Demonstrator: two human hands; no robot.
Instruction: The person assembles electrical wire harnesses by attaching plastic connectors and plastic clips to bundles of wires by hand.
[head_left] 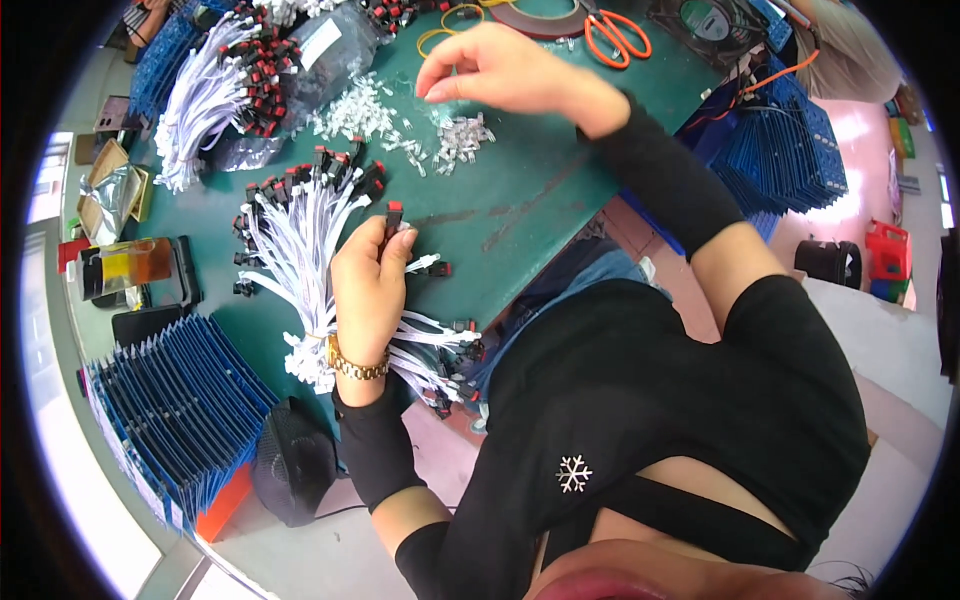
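Observation:
My left hand [368,285], with a gold watch at the wrist, pinches a small black-and-red connector [395,210] between thumb and fingers. White cables [275,235] with black-and-red connector ends fan out beside and beneath that hand on the green table [480,265]. My right hand [500,72] hovers above small clear plastic pieces [462,140], its thumb and index finger drawn together. Whatever lies between those fingertips, if anything, is too small to make out. Further loose clear pieces [360,108] are heaped to the left of the right hand.
Another white cable bundle [205,95] lies at the far left, near a plastic bag [335,50]. Orange-handled scissors [617,38] and a tape roll [540,15] are at the back. Blue boards stand in racks at left [185,400] and right [785,145]. A fan [705,18] sits far right.

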